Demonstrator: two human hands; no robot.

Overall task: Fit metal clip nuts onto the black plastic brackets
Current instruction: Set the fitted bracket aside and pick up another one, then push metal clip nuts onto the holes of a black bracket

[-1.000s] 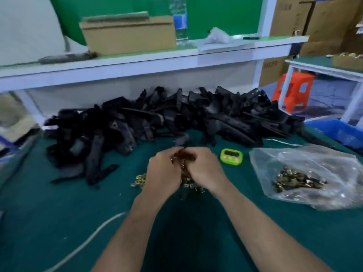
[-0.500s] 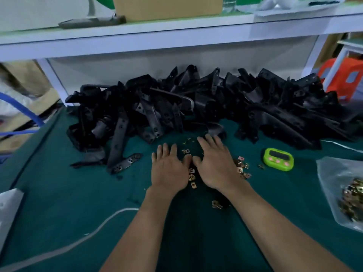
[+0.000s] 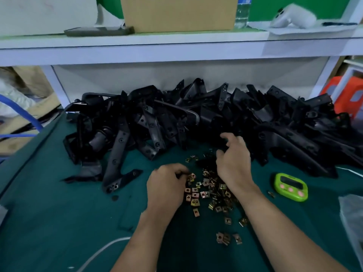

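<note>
- Dozens of brass-coloured clip nuts (image 3: 214, 193) are scattered on the green surface (image 3: 59, 222), right between the two wrists. A few strays lie closer to the camera.
- Left hand (image 3: 167, 189) sits at the left edge of that scatter, knuckles up and fingers curled under. The fingertips are right up against the nearest nuts, but honestly I can't tell if the grip has pinched one or is just touching.
- Right hand (image 3: 233, 163) is further out, past the far side of the nuts, at the near edge of the pile of black plastic brackets (image 3: 157, 124).
- Its grip is clamped: thumb and fingers curl round one black bracket (image 3: 217, 145) at the front of the heap. That spot is dark and a bit blurry, so I can't make out the bracket's shape.
- So the nuts lie under and beside the right wrist and meet the left fingertips. The brackets run in a long heap across the back of the surface, below the white shelf (image 3: 176, 50).
- Green timer (image 3: 290, 187) lies to the right of the right forearm, apart from the main scatter.
- Clear plastic bag (image 3: 351, 213) pokes in at the right edge.
- Up on the shelf there's a cardboard box (image 3: 178, 12) with a water bottle (image 3: 242, 12) just beside it.
- White cable (image 3: 102, 252) crosses the near left of the surface.
</note>
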